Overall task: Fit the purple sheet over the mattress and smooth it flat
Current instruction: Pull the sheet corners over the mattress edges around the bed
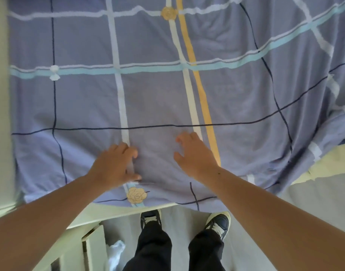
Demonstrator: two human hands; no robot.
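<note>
The purple sheet (158,90), checked with white, teal, yellow and dark lines and rose prints, lies spread over the mattress (113,210), whose pale edge shows below it. My left hand (115,165) rests palm down on the sheet near its front edge, fingers slightly bent. My right hand (195,151) lies on the sheet beside it, fingers spread and a little curled, a short gap between the two hands. The sheet is fairly flat in the middle. At the right it is wrinkled and hangs over the mattress corner (324,163).
A pale wall or panel (0,114) runs along the left side of the bed. My feet in dark shoes (218,222) stand on grey floor at the bed's front. An open box with white plastic (101,249) sits at lower left.
</note>
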